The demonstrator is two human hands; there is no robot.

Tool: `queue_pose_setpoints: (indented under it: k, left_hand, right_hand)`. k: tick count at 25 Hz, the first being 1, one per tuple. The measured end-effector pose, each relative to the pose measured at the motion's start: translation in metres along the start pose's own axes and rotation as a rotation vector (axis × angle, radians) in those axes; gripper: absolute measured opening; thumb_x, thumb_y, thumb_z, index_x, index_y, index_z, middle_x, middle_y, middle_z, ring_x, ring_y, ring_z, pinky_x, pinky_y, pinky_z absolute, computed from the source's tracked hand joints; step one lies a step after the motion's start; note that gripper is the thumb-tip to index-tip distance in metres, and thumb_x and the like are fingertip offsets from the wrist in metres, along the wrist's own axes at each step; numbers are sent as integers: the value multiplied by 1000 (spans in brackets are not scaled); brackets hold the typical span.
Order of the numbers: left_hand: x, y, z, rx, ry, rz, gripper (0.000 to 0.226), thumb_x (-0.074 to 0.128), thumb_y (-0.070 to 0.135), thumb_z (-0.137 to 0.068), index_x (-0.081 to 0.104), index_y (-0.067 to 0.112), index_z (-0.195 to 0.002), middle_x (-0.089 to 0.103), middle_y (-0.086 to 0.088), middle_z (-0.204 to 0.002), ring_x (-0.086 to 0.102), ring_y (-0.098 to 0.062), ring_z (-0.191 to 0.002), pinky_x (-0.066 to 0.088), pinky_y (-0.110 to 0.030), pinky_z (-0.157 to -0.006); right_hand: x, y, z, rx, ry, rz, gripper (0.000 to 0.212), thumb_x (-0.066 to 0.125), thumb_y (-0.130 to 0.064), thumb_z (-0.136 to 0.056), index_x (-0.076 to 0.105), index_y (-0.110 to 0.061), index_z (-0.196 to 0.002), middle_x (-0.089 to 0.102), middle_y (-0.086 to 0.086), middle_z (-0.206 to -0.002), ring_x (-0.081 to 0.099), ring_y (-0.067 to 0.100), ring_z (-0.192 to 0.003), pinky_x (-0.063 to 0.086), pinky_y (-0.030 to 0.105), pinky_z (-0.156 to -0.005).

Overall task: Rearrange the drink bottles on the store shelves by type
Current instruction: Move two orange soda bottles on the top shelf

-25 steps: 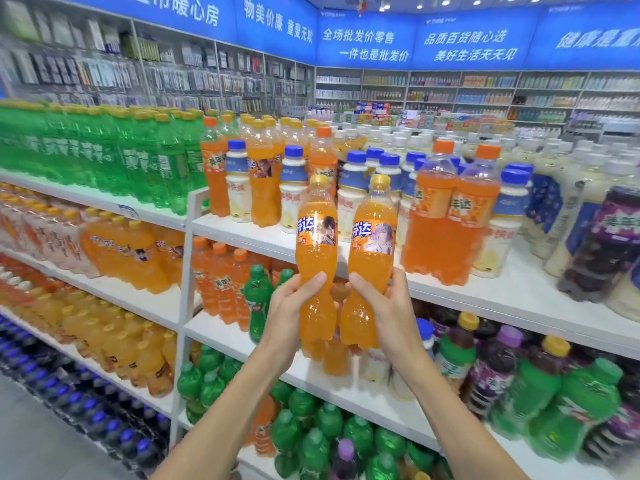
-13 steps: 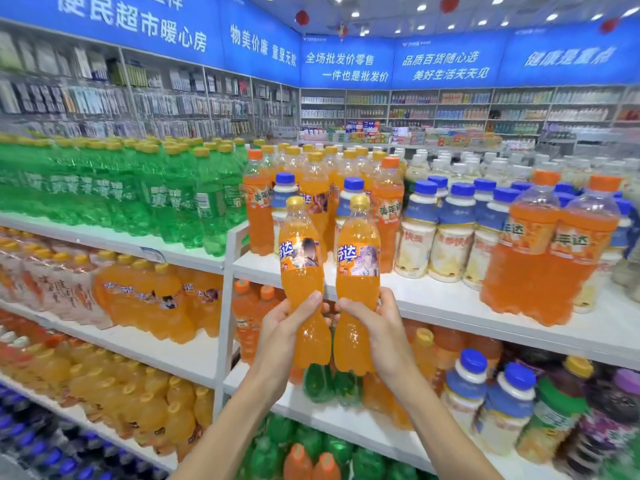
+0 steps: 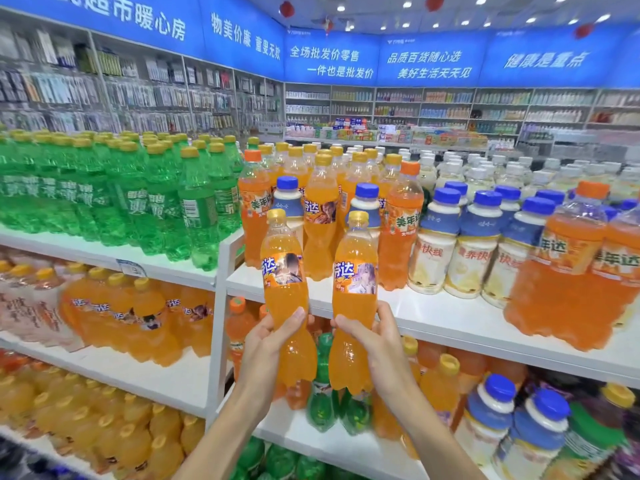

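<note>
My left hand [image 3: 268, 344] grips the lower half of an orange soda bottle [image 3: 285, 289] with a yellow cap. My right hand [image 3: 375, 341] grips a second, matching orange soda bottle [image 3: 355, 299]. Both bottles stand upright side by side in front of the top white shelf [image 3: 433, 317]. Behind them on that shelf stand mixed orange sodas [image 3: 320, 216], milky drinks with blue caps [image 3: 433, 244] and larger orange bottles with orange caps [image 3: 561, 271].
Green soda bottles [image 3: 138, 195] fill the top shelf to the left. Orange bottles [image 3: 138, 317] line the left middle shelf. Below my hands are green bottles [image 3: 322, 386], orange ones and blue-capped milky drinks [image 3: 488, 420]. Store wall shelving runs behind.
My view has shifted left and closer to the shelves. Both hands still hold the two orange bottles upright, now set a little further apart and in front of the top shelf's left end.
</note>
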State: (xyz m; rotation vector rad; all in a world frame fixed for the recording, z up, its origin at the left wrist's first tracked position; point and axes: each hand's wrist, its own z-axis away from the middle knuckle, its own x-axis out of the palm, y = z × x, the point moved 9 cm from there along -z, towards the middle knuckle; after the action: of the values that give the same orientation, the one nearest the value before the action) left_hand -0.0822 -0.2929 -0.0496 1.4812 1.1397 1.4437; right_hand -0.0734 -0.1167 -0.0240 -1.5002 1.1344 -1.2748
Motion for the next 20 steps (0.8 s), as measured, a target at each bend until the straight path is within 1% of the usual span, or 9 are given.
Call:
queue_pose_setpoints:
  k: [2, 4, 8, 9, 10, 12, 15, 17, 20]
  left_hand:
    - [0, -1, -5, 10, 8, -10, 45, 78, 35, -87, 71, 17, -127, 77, -8, -118, 74, -30, -111, 52, -56, -104]
    - [-1, -3, -7, 24, 10, -24, 46, 75, 37, -86, 70, 20, -129, 78, -5, -117, 75, -27, -109, 55, -52, -99]
    - [-17, -6, -23, 20, 17, -54, 45, 82, 43, -78, 74, 21, -116, 79, -9, -107, 76, -31, -100, 58, -46, -83]
    - [-21, -3, -30, 25, 9, -64, 44, 81, 44, -75, 76, 20, -112, 79, -12, -105, 76, -33, -97, 58, -46, -81]
    - [-25, 3, -37, 32, 0, -76, 43, 78, 42, -75, 76, 19, -111, 79, -13, -104, 76, -33, -95, 58, -45, -80]
    - [-27, 16, -52, 58, -42, -115, 48, 77, 39, -77, 73, 15, -118, 79, -11, -107, 77, -32, -97, 59, -44, -80]
    - [-27, 40, -73, 145, -79, -167, 45, 84, 29, -82, 71, 13, -122, 80, -6, -109, 77, -23, -97, 61, -32, -75]
    - [-30, 58, -85, 216, -65, -186, 36, 78, 21, -83, 72, 12, -118, 80, 0, -106, 77, -17, -93, 60, -23, -70]
    - [-35, 78, -100, 301, -53, -230, 32, 78, 19, -83, 73, 14, -114, 80, 10, -100, 76, -6, -90, 58, -18, -69]
  right_hand:
    - [0, -1, -5, -11, -40, -3, 37, 73, -15, -93, 60, -24, -126, 78, -5, -111, 74, -1, -94, 56, 14, -69]
    - [0, 0, -10, -23, -54, -6, 38, 72, -19, -94, 59, -27, -129, 78, -9, -110, 73, -4, -94, 56, 13, -69]
    - [3, -2, -26, -67, -13, 0, 43, 74, -24, -92, 60, -29, -132, 76, -5, -118, 74, 9, -107, 63, 32, -84]
    - [4, -5, -30, -85, 7, 10, 42, 75, -25, -91, 61, -29, -131, 76, -6, -119, 73, 9, -108, 62, 34, -87]
    - [6, -8, -35, -103, 27, 21, 42, 76, -24, -90, 62, -27, -130, 76, -7, -118, 73, 8, -108, 62, 31, -86]
    - [13, -15, -45, -134, 50, 28, 39, 77, -20, -89, 65, -22, -126, 78, -6, -113, 74, 8, -102, 60, 24, -77]
    - [28, -20, -59, -173, 78, 45, 35, 78, -17, -86, 68, -17, -120, 79, -2, -105, 76, 15, -93, 60, 26, -70]
    - [42, -23, -68, -202, 92, 57, 36, 79, -13, -87, 68, -17, -121, 79, -3, -106, 76, 18, -97, 62, 30, -75]
    - [60, -23, -84, -243, 88, 78, 42, 80, -10, -88, 66, -19, -126, 78, -2, -115, 74, 20, -108, 62, 35, -88]
